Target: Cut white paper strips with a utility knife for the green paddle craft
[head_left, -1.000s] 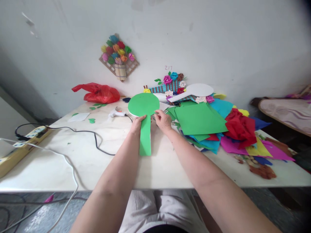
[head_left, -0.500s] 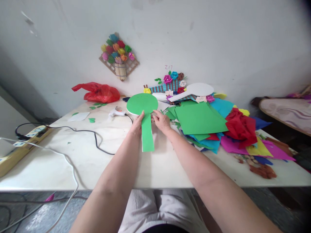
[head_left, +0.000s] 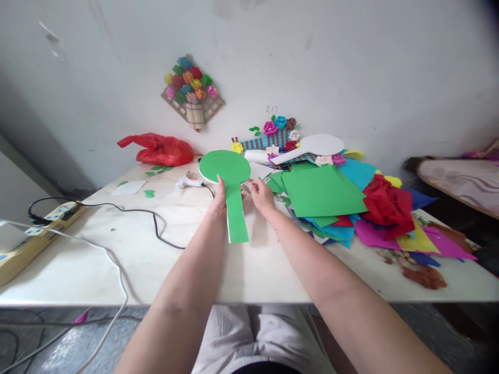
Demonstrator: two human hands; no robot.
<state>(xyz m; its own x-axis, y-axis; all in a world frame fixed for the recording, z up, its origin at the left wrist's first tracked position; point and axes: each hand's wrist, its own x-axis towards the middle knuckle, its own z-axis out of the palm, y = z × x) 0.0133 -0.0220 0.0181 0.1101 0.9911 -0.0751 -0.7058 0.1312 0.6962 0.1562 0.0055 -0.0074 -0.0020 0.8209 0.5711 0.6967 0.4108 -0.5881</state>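
Observation:
A green paddle-shaped cutout (head_left: 230,179), a round head on a long handle with a white backing under it, lies on the white table (head_left: 117,254). My left hand (head_left: 219,200) grips it at the neck, thumb on top. My right hand (head_left: 262,196) hovers just right of the neck with fingers curled in a pinch; what they hold, if anything, is too small to see.
A pile of coloured paper sheets (head_left: 351,208) covers the right of the table, with a white paddle shape (head_left: 312,146) behind. A glue gun (head_left: 189,181), black cable (head_left: 156,228), power strip (head_left: 35,236) and red bag (head_left: 159,149) lie left.
The green cutout has swung so its head moved left and its handle tilts right, and it sits slightly higher. My right hand drew a little away from the neck.

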